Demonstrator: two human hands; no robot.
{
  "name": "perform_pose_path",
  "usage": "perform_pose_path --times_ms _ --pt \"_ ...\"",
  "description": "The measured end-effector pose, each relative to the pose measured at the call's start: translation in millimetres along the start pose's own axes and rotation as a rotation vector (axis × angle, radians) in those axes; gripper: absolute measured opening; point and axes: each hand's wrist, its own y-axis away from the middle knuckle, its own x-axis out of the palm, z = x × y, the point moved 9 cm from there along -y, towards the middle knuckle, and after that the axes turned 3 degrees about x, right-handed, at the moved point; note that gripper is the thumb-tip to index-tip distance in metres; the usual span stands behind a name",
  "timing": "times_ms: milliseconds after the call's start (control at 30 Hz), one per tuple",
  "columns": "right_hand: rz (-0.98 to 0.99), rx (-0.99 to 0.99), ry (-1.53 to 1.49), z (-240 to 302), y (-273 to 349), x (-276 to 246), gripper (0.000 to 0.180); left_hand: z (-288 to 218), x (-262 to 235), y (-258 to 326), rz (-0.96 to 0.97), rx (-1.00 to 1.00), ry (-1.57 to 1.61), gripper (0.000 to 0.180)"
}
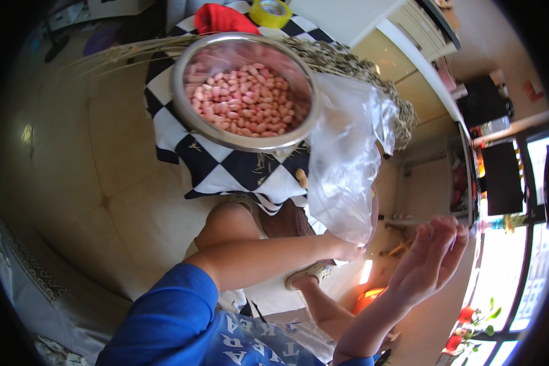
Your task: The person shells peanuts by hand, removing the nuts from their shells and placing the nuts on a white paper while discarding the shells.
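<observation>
My left forearm reaches across to the right, and my left hand [346, 247] is closed at the lower end of a clear plastic bag [344, 158]. The bag narrows toward that hand and partly covers its fingers. My right hand [430, 259] is raised to the right, apart from the bag, its fingers bent and pressed together at the tips. Whether anything small is between them cannot be made out. Beyond the hands, a steel bowl [186, 125] holds many pink shelled peanuts [244, 100]. One unshelled peanut [302, 178] lies near the table's front corner.
A black-and-white checkered cloth [219, 177] covers the small table. Dried plant stalks [341, 61] lie behind the bowl, with a red cloth [222, 19] and a yellow tape roll [270, 12] farther back. A sandaled foot [308, 276] is below; a bright window [506, 262] stands at right.
</observation>
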Motion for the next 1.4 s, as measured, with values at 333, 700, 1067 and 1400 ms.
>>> perform_pose_path --times_ms 333,700,1067,1400 --pt "0.550 -0.357 0.611 -7 -46 217 0.029 11 18 12 0.434 0.164 -0.511 0.026" --pt "0.345 -0.298 0.701 47 -33 97 0.011 26 30 24 0.564 0.133 -0.522 0.023" --pt "0.258 0.048 1.090 -89 152 -3 0.039 12 54 59 0.598 0.170 -0.660 0.031" --pt "-0.175 0.746 -1.165 -133 151 -58 0.080 -78 -36 63 -0.207 0.750 -0.015 0.074"
